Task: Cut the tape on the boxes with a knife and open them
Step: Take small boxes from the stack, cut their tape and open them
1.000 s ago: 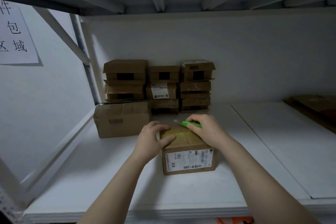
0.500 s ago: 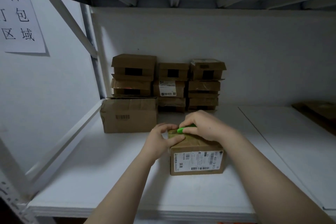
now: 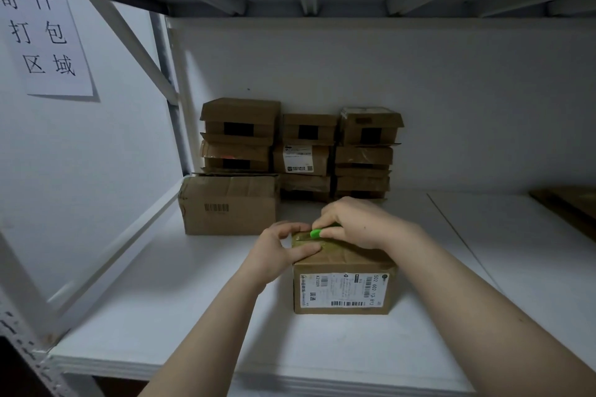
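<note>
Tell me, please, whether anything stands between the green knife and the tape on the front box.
Nothing visible does: the right hand holds the green knife at the tape; the left hand grips the box just beside it.

The paper sign (image 3: 48, 39) at far left reads 寄件 打包 区域. On the near box (image 3: 342, 259), the shipping label (image 3: 342, 290) shows A21009 and 502 602 12 812.

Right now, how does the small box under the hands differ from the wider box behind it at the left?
The small brown cardboard box carries a white shipping label; the wider brown cardboard box shows only a printed black barcode. The left hand grips the small box and the right hand holds a green knife at its top; no hand touches the wider box. Both stand on the white shelf.
</note>
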